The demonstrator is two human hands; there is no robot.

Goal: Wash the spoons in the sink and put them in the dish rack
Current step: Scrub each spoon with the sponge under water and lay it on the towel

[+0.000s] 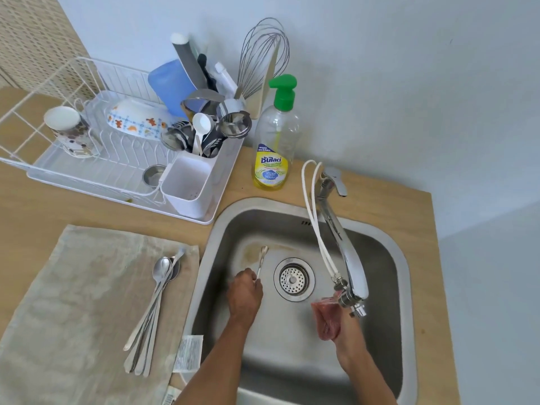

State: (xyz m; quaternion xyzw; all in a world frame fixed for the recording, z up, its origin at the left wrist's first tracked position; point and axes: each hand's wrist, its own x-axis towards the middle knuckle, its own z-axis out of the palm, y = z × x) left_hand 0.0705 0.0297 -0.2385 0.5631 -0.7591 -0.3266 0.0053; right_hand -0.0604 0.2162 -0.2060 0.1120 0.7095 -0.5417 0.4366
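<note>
The left hand (245, 290) is down in the sink (204, 258), left of the drain (293, 278). Its fingers (256, 283) are curled and pinch one spoon (261, 263) at its lower end. The spoon's long axis runs from the fingers up the frame with a slight lean to the right, and its free tip is near the back of the basin. I cannot tell which end is inside the grip.

The right hand (349, 331) is at the lower right of the basin, under the tap's spout (355, 287). Its fingers are closed round a pink sponge (325, 320).

The drain lies between the two hands, so spoon and sponge are apart. Scrubbing likely requires one hand to cross to the other.

The other spoons (155, 311) lie bunched on a cloth (73, 302) on the surface, left of the sink. Their bowls are toward the top of the frame, and the left hand is nearer to them.

The dish rack (87, 171) is in the upper left, also on the left hand's side. Its white cutlery holder (187, 182) is at the corner nearest the sink.
</note>
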